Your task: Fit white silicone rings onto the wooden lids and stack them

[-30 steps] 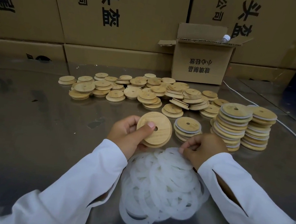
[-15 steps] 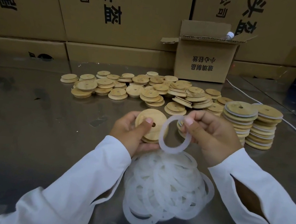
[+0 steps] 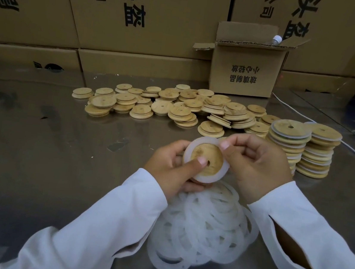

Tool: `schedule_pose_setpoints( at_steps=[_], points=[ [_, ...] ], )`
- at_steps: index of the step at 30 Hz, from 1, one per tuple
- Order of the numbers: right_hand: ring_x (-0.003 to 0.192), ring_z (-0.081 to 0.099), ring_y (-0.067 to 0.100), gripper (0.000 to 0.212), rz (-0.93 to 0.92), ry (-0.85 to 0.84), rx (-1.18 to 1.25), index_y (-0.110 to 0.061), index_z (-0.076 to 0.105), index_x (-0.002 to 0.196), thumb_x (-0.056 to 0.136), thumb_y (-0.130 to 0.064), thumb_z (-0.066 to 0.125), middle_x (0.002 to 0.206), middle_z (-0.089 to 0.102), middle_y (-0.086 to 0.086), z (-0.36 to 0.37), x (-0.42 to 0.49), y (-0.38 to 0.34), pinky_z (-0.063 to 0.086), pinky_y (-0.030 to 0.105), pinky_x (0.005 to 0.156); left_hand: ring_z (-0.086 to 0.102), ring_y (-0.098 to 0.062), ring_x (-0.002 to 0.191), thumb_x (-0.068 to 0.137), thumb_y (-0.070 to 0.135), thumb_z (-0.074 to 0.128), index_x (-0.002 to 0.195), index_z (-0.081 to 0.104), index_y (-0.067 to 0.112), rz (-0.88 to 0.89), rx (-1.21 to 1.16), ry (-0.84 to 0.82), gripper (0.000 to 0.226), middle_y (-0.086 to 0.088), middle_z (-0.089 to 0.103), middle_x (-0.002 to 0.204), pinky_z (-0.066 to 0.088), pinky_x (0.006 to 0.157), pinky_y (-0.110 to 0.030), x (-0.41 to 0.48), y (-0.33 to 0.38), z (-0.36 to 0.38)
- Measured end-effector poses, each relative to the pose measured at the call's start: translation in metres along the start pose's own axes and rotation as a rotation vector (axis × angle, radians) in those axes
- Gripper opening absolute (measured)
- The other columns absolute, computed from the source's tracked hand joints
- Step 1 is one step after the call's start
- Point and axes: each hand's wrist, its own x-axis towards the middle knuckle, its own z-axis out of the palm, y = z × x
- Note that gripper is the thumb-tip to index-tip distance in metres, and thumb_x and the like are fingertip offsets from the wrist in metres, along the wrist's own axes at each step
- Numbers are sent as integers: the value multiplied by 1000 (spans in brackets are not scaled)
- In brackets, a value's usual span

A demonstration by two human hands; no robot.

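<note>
1. Fitting a ring (image 3: 224, 171) onto a lid (image 3: 210, 161) is the step being worked: the left hand (image 3: 167, 167) is holding the lid just above the far edge of the ring pile (image 3: 202, 230), which is lying on the surface (image 3: 55, 163), thumb pressing its face beside the centre hole.
2. The right hand (image 3: 258, 165) is pinching the ring at the lid's upper right rim; the ring is sitting around the lid, though whether it is seated all round I cannot tell.
3. Next, by my judgement, the right hand is needing to work round the rim, pressing the ring down evenly.
4. After that the lid is going onto the finished stacks (image 3: 287, 144), beyond the ring pile to its right; loose lids (image 3: 166, 108) are waiting farther beyond it.
</note>
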Motion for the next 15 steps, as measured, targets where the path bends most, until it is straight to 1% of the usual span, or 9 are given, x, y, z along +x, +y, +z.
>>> schedule_pose_setpoints(
  at_steps=[4,8,10,12,15],
  points=[
    [57,55,9,14,-76,69,-62,-26,63,71,78,-15,68,64,62,1,0,-2,-2,48,16,55,70,-22,67,89,9,53,101,59,13,40,26,-34,14,-9,70,83,57,56,-23,0,-2,0],
    [60,57,12,15,-50,63,-109,-30,64,75,77,-17,69,68,65,5,-1,-2,0,50,19,58,69,-20,66,91,10,51,100,59,13,50,46,-35,13,-10,69,84,57,56,-22,1,-3,0],
    [62,60,12,17,-44,57,-131,-32,65,72,77,-17,69,70,67,3,-2,-1,1,50,17,58,69,-20,67,91,10,50,100,59,15,55,51,-38,13,-10,69,84,56,56,-22,1,-3,-1],
    [62,60,7,17,-32,54,-131,-31,65,70,77,-17,69,69,67,-2,-2,-1,2,49,12,57,69,-21,70,91,10,49,100,59,15,59,64,-51,14,-10,69,85,57,58,-23,1,-3,-2],
    [56,59,0,18,24,51,-84,-30,65,65,77,-17,70,58,65,-9,-4,0,2,47,8,53,69,-17,70,92,8,47,101,59,16,72,85,-72,17,-8,69,84,57,60,-22,0,-3,-3]
  ],
)
